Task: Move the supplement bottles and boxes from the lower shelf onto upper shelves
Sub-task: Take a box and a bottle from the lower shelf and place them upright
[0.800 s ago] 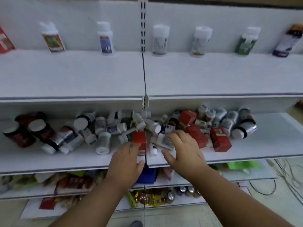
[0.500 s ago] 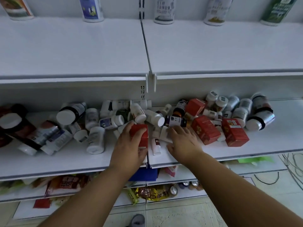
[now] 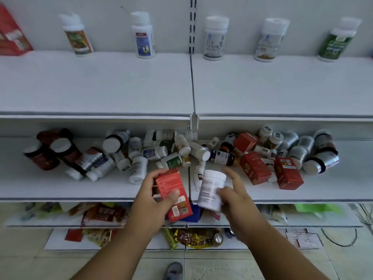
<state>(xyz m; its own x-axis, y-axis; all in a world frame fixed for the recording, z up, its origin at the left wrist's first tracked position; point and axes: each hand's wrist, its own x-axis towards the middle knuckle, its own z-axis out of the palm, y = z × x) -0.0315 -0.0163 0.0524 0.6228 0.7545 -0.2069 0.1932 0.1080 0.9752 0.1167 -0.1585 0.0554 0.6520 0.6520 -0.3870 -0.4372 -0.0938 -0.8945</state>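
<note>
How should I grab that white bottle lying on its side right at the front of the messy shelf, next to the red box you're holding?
Take the white bottle around its middle, coming from the front. It lies on its side with its cap end toward the shelf edge, its round body bare on both sides, so fingers and thumb can probably wrap it. Both hands are full now, though.

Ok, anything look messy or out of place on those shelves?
Yes. The lower shelf holds a jumbled heap of bottles and red boxes, mostly tipped on their sides. The bottles on the upper shelf stand upright in a row.
</note>
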